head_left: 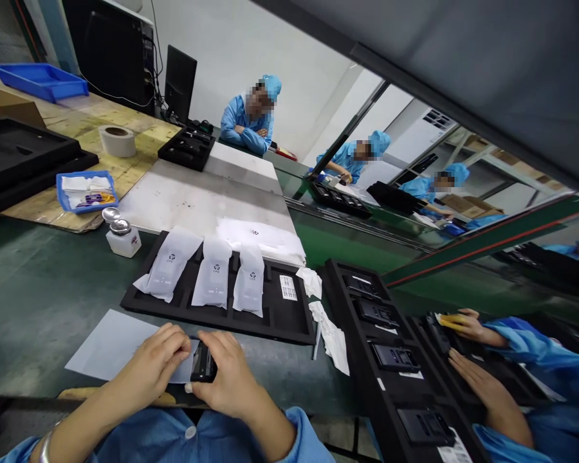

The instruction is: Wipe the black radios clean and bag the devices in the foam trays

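At the front edge of the green bench, my right hand [231, 373] grips a small black device [204, 361] between thumb and fingers. My left hand [161, 354] is closed on a flat translucent white plastic bag [109, 344], its fingertips close to the device. The bag's right end meets the device's left side; how far it covers it is hidden. Just beyond my hands lies a black foam tray [212, 317], with three wrapped white CPE packets [215, 273] in its compartments and a printed label [288, 288] at the right.
A stack of white bags [270, 239] lies behind the tray, with a dispenser bottle [123, 239] and blue basket [67, 200] to the left. Crumpled tissues [330, 334] lie right, beside another foam tray [352, 360] of black devices. A co-worker's hands [477, 379] work at far right.
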Demonstrator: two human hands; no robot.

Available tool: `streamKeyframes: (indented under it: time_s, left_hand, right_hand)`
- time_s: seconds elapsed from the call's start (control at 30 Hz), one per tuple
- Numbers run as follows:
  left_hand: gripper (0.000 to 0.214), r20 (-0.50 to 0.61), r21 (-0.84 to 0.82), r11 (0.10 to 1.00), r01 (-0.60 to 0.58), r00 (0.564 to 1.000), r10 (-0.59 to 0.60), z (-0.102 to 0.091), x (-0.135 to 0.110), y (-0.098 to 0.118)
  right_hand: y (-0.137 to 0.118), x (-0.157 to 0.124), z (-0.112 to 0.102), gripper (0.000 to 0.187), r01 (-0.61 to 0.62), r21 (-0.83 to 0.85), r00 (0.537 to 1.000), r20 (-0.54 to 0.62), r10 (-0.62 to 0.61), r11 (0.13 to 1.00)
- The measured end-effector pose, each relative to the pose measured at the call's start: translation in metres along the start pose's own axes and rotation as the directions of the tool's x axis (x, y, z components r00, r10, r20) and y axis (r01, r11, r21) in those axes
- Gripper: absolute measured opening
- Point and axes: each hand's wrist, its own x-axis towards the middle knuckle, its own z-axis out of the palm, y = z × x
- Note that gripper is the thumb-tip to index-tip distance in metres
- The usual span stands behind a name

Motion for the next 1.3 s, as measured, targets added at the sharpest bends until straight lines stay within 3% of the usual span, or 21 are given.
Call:
streamKeyframes:
  time_s: [0.17,0.27,0.37,0.47,0.57,0.7,0.83,0.97,1.07,1.17,1.3]
  left_hand:
    - [0.019,-0.009,0.028,0.999,-0.02,1.0,0.02,-0.01,-0.013,-0.012]
    - [0.082,0.016,0.166,0.986,-0.021,1.0,0.018,-0.016,-0.029,-0.026]
    - [0.104,0.028,0.26,0.966,-0.005,1.0,-0.002,-0.01,-0.037,-0.037]
    - [0.107,-0.054,0.208,0.978,0.003,0.998,0.009,0.003,-0.033,-0.042]
    - [0.098,-0.225,0.097,0.994,-0.042,0.972,0.063,0.009,-0.026,-0.039]
    - [0.087,-0.382,-0.019,1.0,-0.017,0.924,0.008,0.009,-0.024,-0.034]
    - [0.087,-0.424,-0.071,0.997,-0.014,0.906,-0.018,0.011,-0.03,-0.034]
    - [0.086,-0.423,-0.058,0.997,-0.053,0.906,0.023,0.013,-0.031,-0.034]
    - [0.087,-0.43,-0.06,0.997,-0.05,0.902,0.019,0.012,-0.03,-0.032]
    - [0.09,-0.463,-0.085,0.996,0.02,0.885,-0.057,0.012,-0.032,-0.036]
    - [0.096,-0.495,-0.039,0.989,0.139,0.858,-0.14,0.017,-0.04,-0.066]
  right_hand:
    - [-0.003,0.004,-0.001,0.08,0.023,-0.007,1.0,0.012,-0.023,1.0]
    - [-0.008,0.008,-0.007,0.079,0.013,-0.011,1.0,0.021,-0.012,1.0]
    - [-0.021,0.017,-0.016,0.079,0.017,-0.037,0.998,0.059,-0.015,0.999]
    - [-0.04,0.028,-0.027,0.079,0.084,-0.037,0.993,0.08,-0.081,0.996]
    - [-0.054,0.033,-0.037,0.085,0.186,0.114,0.981,0.026,-0.191,0.976]
    - [-0.055,0.031,-0.037,0.058,0.155,0.295,0.987,-0.081,-0.137,0.943]
    - [-0.055,0.03,-0.026,0.024,0.037,0.265,0.999,-0.036,-0.028,0.964]
    - [-0.065,0.033,-0.021,0.009,0.021,0.178,1.0,-0.006,-0.02,0.984]
    - [-0.074,0.039,-0.022,0.009,0.115,0.116,0.993,-0.039,-0.111,0.987]
    - [-0.085,0.047,-0.027,0.012,0.243,0.115,0.963,-0.144,-0.226,0.963]
    - [-0.092,0.061,-0.037,0.013,0.35,0.174,0.922,-0.241,-0.304,0.921]
